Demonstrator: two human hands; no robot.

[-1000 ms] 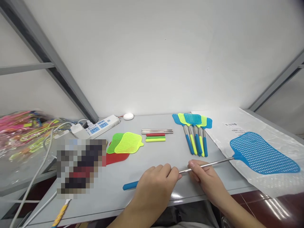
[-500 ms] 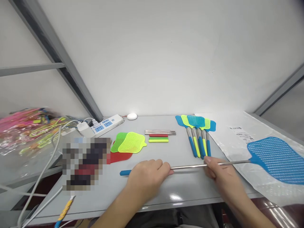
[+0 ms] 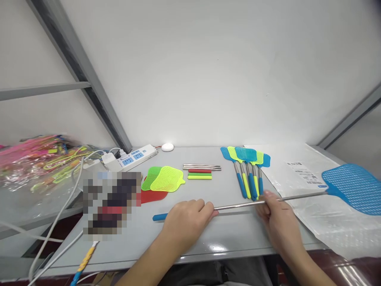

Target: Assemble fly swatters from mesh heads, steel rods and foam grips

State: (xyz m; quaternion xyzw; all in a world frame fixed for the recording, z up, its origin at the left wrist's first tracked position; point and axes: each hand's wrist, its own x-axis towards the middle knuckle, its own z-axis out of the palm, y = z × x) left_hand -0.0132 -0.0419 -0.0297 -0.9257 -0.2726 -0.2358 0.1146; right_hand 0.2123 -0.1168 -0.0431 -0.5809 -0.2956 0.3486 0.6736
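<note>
with the wall point(image 3: 196, 99) at twelve and the middle of the desk point(image 3: 238, 234) as the dial's centre, we held a blue fly swatter point(image 3: 238, 205) slantwise across the near part. our left hand point(image 3: 186, 224) was clenched around its handle end, the tip of the blue grip poking out towards nine. our right hand point(image 3: 279, 218) grasped the metal shaft farther along, and the blue mesh head point(image 3: 355, 190) reached out at three, above a white plastic mailer point(image 3: 276, 159). between one and two lay a fan of blue and yellow-green fly swatters point(image 3: 246, 154), heads towards the wall. at twelve we saw metal rods point(image 3: 202, 167), with red, green and yellow grips point(image 3: 200, 174) just in front. at ten, loose yellow point(image 3: 166, 178), green point(image 3: 151, 177) and red mesh heads point(image 3: 154, 196) overlapped; a white power strip point(image 3: 138, 158) lay farther out that way.
</note>
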